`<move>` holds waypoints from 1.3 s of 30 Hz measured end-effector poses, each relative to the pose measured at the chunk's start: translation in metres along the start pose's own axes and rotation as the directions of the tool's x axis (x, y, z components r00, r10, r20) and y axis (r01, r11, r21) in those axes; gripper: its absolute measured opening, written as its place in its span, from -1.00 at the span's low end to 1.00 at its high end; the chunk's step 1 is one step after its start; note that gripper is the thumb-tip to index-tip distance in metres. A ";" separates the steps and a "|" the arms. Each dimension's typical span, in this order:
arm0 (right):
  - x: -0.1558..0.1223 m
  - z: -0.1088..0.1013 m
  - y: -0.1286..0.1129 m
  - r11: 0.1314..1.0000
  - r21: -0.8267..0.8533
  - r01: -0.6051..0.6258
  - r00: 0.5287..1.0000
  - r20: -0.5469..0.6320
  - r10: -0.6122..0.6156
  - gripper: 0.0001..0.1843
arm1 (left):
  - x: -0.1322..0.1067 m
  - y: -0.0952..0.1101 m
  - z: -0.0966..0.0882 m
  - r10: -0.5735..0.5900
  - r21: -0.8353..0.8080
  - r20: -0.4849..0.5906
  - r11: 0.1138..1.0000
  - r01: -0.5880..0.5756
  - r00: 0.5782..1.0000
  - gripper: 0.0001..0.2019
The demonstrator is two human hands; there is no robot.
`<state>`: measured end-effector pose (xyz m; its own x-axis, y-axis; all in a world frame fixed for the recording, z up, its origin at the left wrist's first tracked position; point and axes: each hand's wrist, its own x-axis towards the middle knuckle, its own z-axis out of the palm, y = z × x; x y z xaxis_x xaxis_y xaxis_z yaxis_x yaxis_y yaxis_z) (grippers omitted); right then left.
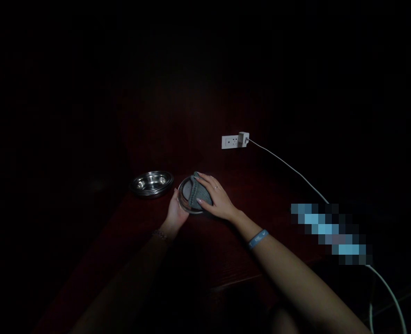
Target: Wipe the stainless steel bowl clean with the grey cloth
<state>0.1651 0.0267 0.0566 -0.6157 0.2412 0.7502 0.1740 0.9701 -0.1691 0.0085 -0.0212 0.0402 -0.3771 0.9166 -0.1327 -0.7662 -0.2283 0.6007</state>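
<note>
A round, shiny metal dish (183, 190) is tilted up above the dark red table. My left hand (176, 214) grips its left and lower edge, with most of the fingers hidden behind it. A grey-green cloth (201, 194) with a stitched edge lies against the dish's inner face. My right hand (216, 197) presses this cloth onto the dish, thumb and fingers bent over it. Left of my hands, a stack of similar metal dishes (152, 183) rests on the table.
A white wall socket (230, 142) holds a plugged-in charger (243, 138). Its white cable (289, 165) runs down to a pixelated bright object (330, 234) on the right. The dark red tabletop (233, 264) ends at a front edge near my forearms. The surroundings are very dark.
</note>
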 end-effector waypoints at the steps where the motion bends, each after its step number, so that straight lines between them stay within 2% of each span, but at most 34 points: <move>1: 0.000 -0.001 0.001 1.000 -0.008 0.020 1.000 0.016 -0.020 -0.22 | 0.000 0.000 0.000 0.005 0.000 -0.004 1.000 -0.005 1.000 -0.62; 4: 0.000 -0.002 0.002 0.996 -0.042 0.080 0.995 0.065 -0.078 -0.09 | 0.000 0.001 -0.001 0.012 0.006 -0.012 1.000 -0.012 1.000 -0.63; 6: 0.000 -0.003 0.000 0.991 -0.079 0.107 0.990 0.106 -0.098 -0.08 | -0.001 0.001 -0.002 0.015 0.014 -0.014 1.000 -0.015 1.000 -0.63; 9: 0.002 -0.003 -0.003 0.977 -0.160 0.143 0.976 0.186 -0.113 -0.17 | 0.000 0.002 -0.003 0.007 0.025 -0.021 1.000 -0.007 1.000 -0.63; 13: 0.003 0.001 -0.008 0.943 -0.233 0.236 0.943 0.290 -0.164 -0.27 | 0.000 0.003 -0.004 -0.062 0.053 -0.035 0.997 0.064 0.997 -0.61; 19: 0.005 0.008 -0.016 0.922 -0.244 0.299 0.916 0.344 -0.206 -0.45 | 0.000 0.003 -0.005 -0.125 0.121 -0.053 0.984 0.131 0.991 -0.58; 24: 0.005 0.007 -0.022 0.937 -0.228 0.265 0.929 0.321 -0.185 -0.53 | 0.000 -0.003 -0.004 -0.096 0.128 -0.047 0.987 0.101 0.994 -0.62; 31: 0.004 0.008 -0.022 0.935 -0.276 0.224 0.959 0.232 -0.161 -0.53 | -0.010 -0.004 0.004 -0.087 0.064 0.051 0.994 0.084 0.995 -0.68; 39: 0.006 0.005 -0.027 0.956 -0.267 0.121 0.987 0.138 -0.086 -0.53 | -0.013 -0.007 0.008 0.003 0.068 0.038 0.998 -0.005 0.999 -0.72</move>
<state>0.1530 0.0017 0.0629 -0.7283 0.1578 0.6668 0.2973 0.9495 0.1000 0.0232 -0.0292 0.0442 -0.3591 0.9278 -0.1013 -0.7268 -0.2100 0.6539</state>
